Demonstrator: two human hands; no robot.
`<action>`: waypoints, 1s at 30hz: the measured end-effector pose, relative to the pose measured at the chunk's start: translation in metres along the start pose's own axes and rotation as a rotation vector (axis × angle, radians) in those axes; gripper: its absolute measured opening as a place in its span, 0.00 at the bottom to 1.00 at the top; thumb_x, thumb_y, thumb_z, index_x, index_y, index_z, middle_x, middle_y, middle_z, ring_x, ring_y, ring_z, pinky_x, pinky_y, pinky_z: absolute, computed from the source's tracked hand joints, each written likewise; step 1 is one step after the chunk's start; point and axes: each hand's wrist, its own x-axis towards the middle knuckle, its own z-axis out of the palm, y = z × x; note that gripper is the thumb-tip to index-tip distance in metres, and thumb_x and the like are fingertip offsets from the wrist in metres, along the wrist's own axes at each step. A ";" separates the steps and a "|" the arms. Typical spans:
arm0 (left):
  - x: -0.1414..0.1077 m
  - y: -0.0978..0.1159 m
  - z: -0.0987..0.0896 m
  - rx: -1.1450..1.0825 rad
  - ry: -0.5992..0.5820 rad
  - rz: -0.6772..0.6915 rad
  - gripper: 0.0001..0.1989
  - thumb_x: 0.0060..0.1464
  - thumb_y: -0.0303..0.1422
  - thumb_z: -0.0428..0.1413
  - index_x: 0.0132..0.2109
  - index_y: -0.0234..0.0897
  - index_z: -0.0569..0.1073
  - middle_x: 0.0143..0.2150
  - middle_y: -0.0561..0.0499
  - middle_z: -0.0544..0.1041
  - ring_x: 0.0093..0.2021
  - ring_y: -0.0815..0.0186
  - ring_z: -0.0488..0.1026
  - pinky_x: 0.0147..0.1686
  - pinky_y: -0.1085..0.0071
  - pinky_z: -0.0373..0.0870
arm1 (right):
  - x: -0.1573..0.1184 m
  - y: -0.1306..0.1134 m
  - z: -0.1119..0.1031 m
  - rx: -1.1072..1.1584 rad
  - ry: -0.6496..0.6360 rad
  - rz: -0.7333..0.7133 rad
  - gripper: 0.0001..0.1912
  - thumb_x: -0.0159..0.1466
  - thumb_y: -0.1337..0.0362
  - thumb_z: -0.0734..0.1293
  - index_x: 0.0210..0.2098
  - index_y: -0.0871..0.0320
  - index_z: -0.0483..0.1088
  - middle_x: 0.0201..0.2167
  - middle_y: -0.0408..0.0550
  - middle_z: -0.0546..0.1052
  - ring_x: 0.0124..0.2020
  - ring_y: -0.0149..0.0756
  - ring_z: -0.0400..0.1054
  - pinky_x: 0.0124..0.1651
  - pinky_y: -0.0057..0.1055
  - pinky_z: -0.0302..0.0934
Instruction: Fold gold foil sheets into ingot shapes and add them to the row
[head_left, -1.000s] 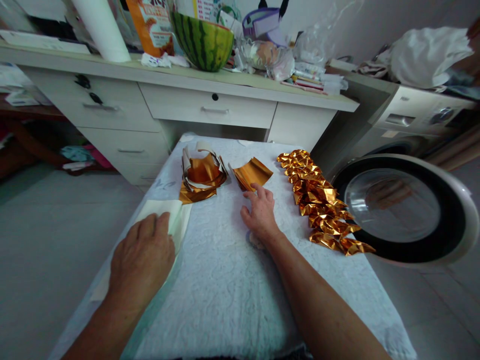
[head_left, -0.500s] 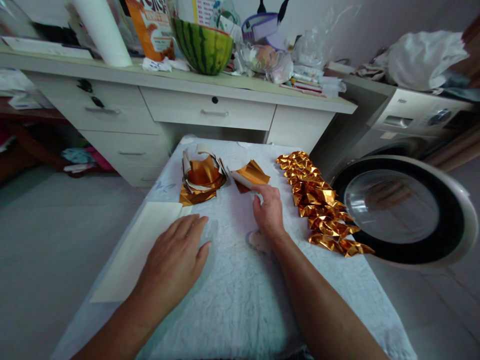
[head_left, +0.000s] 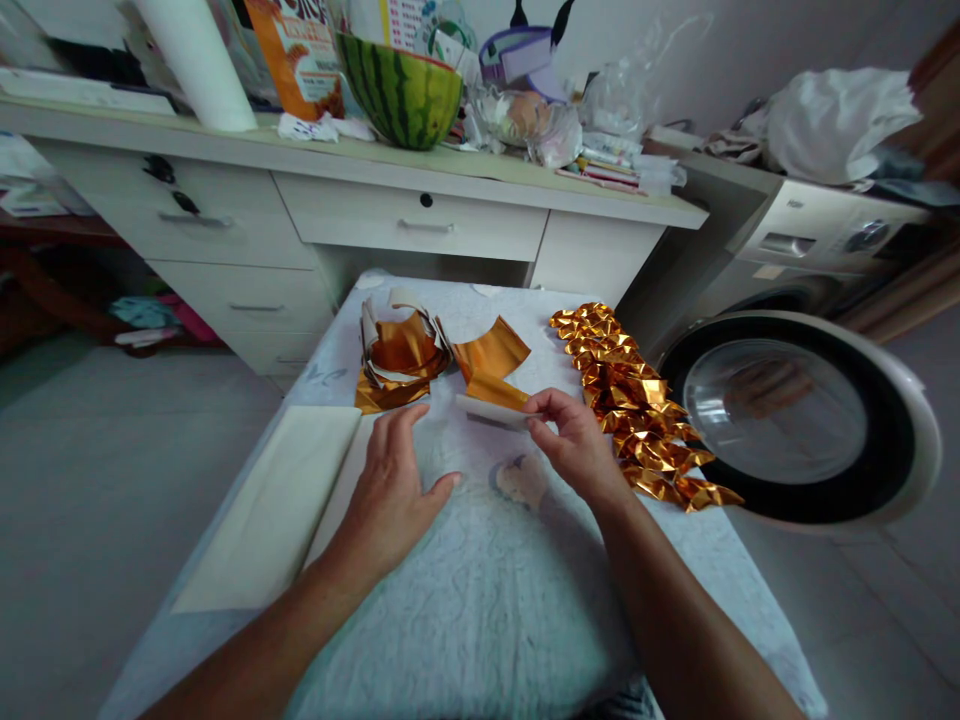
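Head view: the right hand [head_left: 579,445] has the foil sheet [head_left: 495,390] by its near right corner, pinched between thumb and forefinger, no gap seen at the grip; how the remaining fingers are curled is hard to tell. Sheet lies to the left of that pinch, its visible strip running crosswise to the person, near edge curled up to show the white back. Far side lies against, or runs on into, the gold foil [head_left: 495,348] behind it; cannot tell whether one sheet or several. Left hand [head_left: 396,490] is empty, fingers extended together, thumb spread well away toward the right, palm over the cloth-covered table [head_left: 480,610]. Key relation: the strip's free left end sits just right of the left fingertips, apart from them; the right hand is the nearer one, being in contact. Surroundings: curled foil bundle [head_left: 405,347] beyond the left fingertips, white paper [head_left: 274,500] left of the left hand, row of folded foil pieces [head_left: 630,390] beyond and to the right of the right hand. Against the frame half a second earlier: right hand has come nearer the person and rightward, drawing the sheet's near edge with it; left hand has shifted forward and slightly right, uncovering more paper; bundle and row appear unchanged.
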 end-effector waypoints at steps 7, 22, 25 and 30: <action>-0.001 -0.001 0.000 -0.085 -0.027 0.112 0.16 0.52 0.30 0.60 0.49 0.42 0.68 0.53 0.47 0.67 0.56 0.57 0.67 0.57 0.55 0.67 | -0.016 0.004 0.002 0.200 -0.223 0.015 0.02 0.60 0.64 0.65 0.33 0.56 0.68 0.31 0.44 0.71 0.36 0.34 0.65 0.42 0.32 0.58; -0.007 0.004 -0.005 -0.185 -0.398 0.278 0.06 0.51 0.27 0.56 0.38 0.38 0.72 0.40 0.50 0.74 0.45 0.61 0.71 0.47 0.63 0.68 | -0.010 0.026 0.009 -0.206 -0.004 -0.004 0.14 0.60 0.62 0.65 0.45 0.56 0.71 0.45 0.51 0.75 0.49 0.43 0.65 0.54 0.41 0.58; -0.007 0.007 -0.010 -0.225 -0.455 0.301 0.06 0.56 0.36 0.56 0.37 0.38 0.72 0.39 0.49 0.74 0.43 0.60 0.71 0.46 0.61 0.67 | -0.010 0.029 0.017 -0.296 -0.021 -0.061 0.24 0.58 0.66 0.67 0.55 0.58 0.66 0.53 0.54 0.72 0.56 0.46 0.60 0.60 0.45 0.54; -0.006 0.006 -0.008 -0.209 -0.404 0.277 0.10 0.60 0.35 0.52 0.32 0.38 0.70 0.33 0.51 0.73 0.37 0.63 0.70 0.41 0.63 0.66 | -0.008 0.025 0.027 -0.304 -0.081 -0.020 0.30 0.57 0.70 0.68 0.58 0.56 0.63 0.45 0.49 0.77 0.51 0.43 0.64 0.57 0.45 0.55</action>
